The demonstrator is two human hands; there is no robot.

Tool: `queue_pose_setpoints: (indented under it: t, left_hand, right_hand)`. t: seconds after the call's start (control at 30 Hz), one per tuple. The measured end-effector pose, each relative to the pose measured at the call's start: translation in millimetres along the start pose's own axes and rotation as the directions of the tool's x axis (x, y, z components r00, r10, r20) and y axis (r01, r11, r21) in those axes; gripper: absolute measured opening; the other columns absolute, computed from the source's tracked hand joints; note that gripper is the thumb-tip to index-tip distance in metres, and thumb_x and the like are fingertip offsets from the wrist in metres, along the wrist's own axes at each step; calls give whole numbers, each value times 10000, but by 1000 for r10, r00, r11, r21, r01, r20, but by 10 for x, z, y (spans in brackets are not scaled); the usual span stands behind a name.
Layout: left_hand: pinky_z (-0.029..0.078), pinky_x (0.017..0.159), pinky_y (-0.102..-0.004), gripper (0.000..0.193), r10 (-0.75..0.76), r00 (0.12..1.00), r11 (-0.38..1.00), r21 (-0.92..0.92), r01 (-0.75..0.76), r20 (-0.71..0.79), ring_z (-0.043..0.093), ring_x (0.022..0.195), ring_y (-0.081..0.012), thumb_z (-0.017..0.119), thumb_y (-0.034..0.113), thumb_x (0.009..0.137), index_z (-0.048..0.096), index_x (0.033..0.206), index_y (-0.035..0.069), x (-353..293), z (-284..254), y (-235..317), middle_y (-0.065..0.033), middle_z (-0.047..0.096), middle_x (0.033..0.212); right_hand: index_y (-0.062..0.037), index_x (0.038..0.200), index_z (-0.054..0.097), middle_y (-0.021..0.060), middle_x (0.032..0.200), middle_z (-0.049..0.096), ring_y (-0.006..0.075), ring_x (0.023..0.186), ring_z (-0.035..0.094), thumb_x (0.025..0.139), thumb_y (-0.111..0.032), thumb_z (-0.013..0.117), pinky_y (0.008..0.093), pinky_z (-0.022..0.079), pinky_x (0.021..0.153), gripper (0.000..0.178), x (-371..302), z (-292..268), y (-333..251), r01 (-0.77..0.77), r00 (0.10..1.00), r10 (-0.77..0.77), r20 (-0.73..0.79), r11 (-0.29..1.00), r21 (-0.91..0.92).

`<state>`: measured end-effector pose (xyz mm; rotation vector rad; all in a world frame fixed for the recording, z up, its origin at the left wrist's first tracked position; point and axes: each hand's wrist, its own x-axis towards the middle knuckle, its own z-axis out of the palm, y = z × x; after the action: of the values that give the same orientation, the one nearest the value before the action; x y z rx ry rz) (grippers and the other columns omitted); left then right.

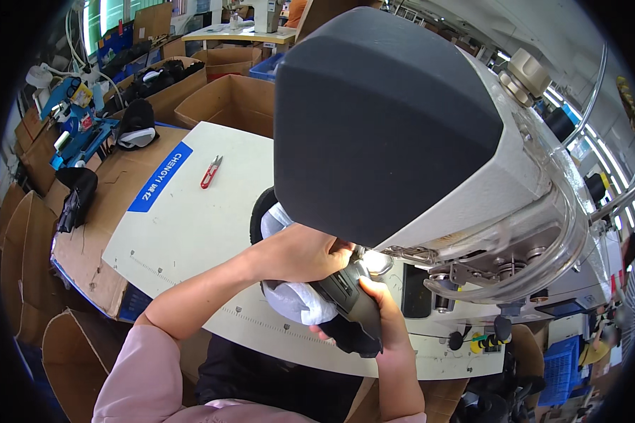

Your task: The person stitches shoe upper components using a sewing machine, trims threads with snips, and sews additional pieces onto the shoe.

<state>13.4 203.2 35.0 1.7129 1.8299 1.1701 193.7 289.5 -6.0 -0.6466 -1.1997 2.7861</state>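
Under the head of a sewing machine (388, 127), I hold a black padded piece with a pale grey lining (356, 317), perhaps a shoe upper. My left hand (303, 254) is closed on its upper part, close to the lit needle area. The machine's dark cover hides the needle and some of my left fingertips. My right hand (386, 310) grips the near right edge, thumb on top and fingers underneath. A loose flap of lining (296, 302) bulges out at the left. Red-handled thread snips (212, 173) lie on the white tabletop (183, 225), away from both hands.
A dark phone-like slab (417, 290) lies right of my right hand. Similar black pieces (135, 125) sit on cardboard (99, 247) at the left. Open cartons (229, 102) stand beyond the table. Small spools (483, 344) are near the right edge; a blue crate (561, 370) stands beyond.
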Motion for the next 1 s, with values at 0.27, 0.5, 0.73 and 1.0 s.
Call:
queue_pose_setpoints:
  t: [0.27, 0.5, 0.73, 1.0]
  left_hand:
    - [451, 613, -309, 144, -31, 999, 996, -86, 32, 6, 577, 690, -194, 596, 37, 795, 554, 920, -20, -142, -164, 47, -110, 580, 771]
    - [449, 856, -350, 312, 396, 899, 910, 213, -356, -188, 641, 931, -238, 701, 27, 749, 631, 1053, 37, -835, -359, -63, -99, 667, 1026]
    - [465, 814, -315, 192, 229, 771, 973, 168, -159, -594, 636, 830, -199, 651, -73, 740, 666, 919, -4, -1248, -574, -235, -70, 691, 879]
    - [432, 868, -247, 216, 65, 644, 974, -91, -206, -763, 580, 952, -114, 711, 28, 817, 629, 1000, -55, -1240, -720, -15, -69, 637, 992]
  right_hand:
    - [52, 1310, 438, 266, 1145, 608, 407, 870, 675, 965, -365, 456, 496, 584, 723, 541, 60, 83, 94, -22, 996, 13, 83, 995, 102]
    - [73, 1115, 573, 167, 797, 683, 220, 654, 684, 1023, -532, 144, 292, 559, 596, 747, 116, 276, 233, 129, 986, -83, 147, 932, -338]
    - [-26, 1201, 607, 111, 1022, 631, 287, 953, 591, 759, -164, 794, 363, 472, 876, 499, 426, 481, 426, 504, 541, -745, 390, -85, -860]
    - [-15, 905, 510, 100, 800, 514, 229, 697, 509, 757, -160, 818, 304, 425, 639, 370, 128, 963, 844, 635, 728, -577, 370, 366, -680]
